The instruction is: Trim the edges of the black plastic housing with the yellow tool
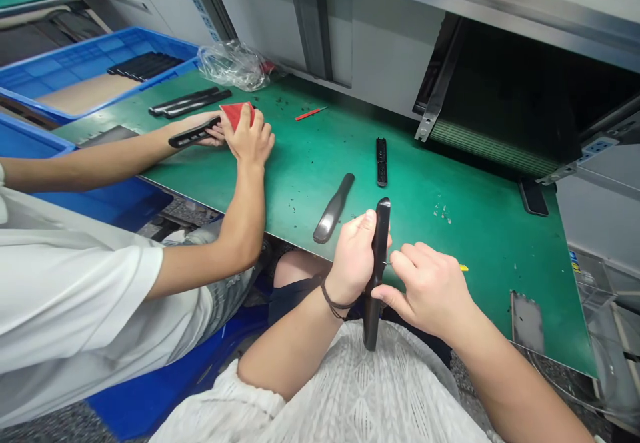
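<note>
My left hand is wrapped round a long black plastic part, held nearly upright over the table's front edge. Its lower end reaches down in front of my shirt. In my closed right hand is a slim tool with a yellow end; its handle is mostly hidden by the fingers. The thin metal tip touches or nearly touches the part's right side, and my right thumb rests near the part. Just beyond my left hand lies a glossy dark paddle-shaped piece. A black ribbed piece lies farther back.
To my left a co-worker's hands hold a black slotted part and a red cloth or sheet. A red pen-like tool, black strips, a phone and a clear plastic bag lie on the green table. Blue bins stand left.
</note>
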Action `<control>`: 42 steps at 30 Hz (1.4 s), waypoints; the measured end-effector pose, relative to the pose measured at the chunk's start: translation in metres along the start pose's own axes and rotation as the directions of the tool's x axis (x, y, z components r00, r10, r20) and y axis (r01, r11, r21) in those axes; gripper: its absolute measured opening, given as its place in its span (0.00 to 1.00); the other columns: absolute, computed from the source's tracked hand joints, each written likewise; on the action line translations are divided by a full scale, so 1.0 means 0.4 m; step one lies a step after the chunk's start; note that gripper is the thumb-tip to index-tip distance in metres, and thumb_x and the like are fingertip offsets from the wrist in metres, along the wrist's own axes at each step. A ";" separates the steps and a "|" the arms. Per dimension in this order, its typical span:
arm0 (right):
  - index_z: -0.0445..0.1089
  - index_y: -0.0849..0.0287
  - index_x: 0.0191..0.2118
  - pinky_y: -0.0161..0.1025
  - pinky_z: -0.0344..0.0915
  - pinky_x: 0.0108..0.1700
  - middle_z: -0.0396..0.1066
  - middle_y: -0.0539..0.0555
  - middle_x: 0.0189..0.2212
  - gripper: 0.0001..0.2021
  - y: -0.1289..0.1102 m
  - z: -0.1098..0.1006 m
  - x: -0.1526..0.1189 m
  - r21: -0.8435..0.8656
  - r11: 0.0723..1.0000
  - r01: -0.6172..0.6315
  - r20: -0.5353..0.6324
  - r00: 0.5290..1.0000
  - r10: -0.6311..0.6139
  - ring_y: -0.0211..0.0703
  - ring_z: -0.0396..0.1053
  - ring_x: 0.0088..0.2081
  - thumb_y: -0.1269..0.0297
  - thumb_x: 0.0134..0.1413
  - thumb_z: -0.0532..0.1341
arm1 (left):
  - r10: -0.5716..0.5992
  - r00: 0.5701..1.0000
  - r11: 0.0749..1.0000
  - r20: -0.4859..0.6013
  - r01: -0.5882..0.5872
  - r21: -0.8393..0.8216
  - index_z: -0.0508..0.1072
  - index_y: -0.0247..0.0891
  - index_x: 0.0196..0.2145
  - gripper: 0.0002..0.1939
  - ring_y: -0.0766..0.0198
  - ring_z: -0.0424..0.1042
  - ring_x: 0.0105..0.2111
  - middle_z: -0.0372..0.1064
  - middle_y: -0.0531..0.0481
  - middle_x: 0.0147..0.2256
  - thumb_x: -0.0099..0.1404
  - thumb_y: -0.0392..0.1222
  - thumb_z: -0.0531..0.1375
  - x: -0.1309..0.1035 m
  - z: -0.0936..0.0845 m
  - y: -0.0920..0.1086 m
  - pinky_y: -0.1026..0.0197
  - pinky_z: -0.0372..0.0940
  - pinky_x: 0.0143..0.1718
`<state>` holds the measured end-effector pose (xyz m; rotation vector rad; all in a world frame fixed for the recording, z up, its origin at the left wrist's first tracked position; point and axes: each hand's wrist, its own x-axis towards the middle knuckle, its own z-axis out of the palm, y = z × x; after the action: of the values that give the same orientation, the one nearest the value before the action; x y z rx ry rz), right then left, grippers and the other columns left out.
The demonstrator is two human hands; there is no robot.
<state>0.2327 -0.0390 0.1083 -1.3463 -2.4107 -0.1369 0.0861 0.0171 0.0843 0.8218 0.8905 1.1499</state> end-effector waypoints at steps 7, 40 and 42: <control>0.64 0.57 0.29 0.41 0.44 0.31 0.60 0.49 0.25 0.25 -0.003 -0.002 -0.003 -0.014 1.000 0.022 0.004 1.000 -0.022 0.42 0.52 0.29 0.45 0.75 0.52 | 0.018 1.000 0.999 -0.021 -0.019 -0.044 0.69 0.36 0.28 0.31 0.71 0.58 0.20 0.62 0.53 0.22 0.72 0.68 0.55 0.010 0.004 -0.004 0.66 0.54 0.21; 0.65 0.57 0.30 0.42 0.44 0.31 0.62 0.51 0.26 0.24 -0.008 -0.018 -0.015 -0.030 0.996 0.080 0.083 0.994 -0.077 0.43 0.53 0.29 0.45 0.74 0.53 | 0.042 0.998 0.998 -0.056 -0.045 -0.051 0.67 0.37 0.28 0.32 0.72 0.56 0.16 0.61 0.54 0.20 0.70 0.71 0.56 0.067 0.028 0.026 0.66 0.53 0.17; 0.65 0.57 0.30 0.42 0.43 0.30 0.62 0.51 0.26 0.25 -0.016 -0.017 -0.020 -0.013 0.996 0.088 0.119 0.989 -0.086 0.43 0.53 0.29 0.43 0.73 0.53 | 0.068 0.995 0.997 -0.080 -0.070 -0.023 0.68 0.37 0.28 0.32 0.71 0.58 0.16 0.62 0.54 0.19 0.70 0.71 0.55 0.087 0.021 0.035 0.66 0.54 0.17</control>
<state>0.2330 -0.0506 0.1123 -1.2908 -2.5745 -0.1050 0.0940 0.0531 0.0950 0.7957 0.9161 1.2589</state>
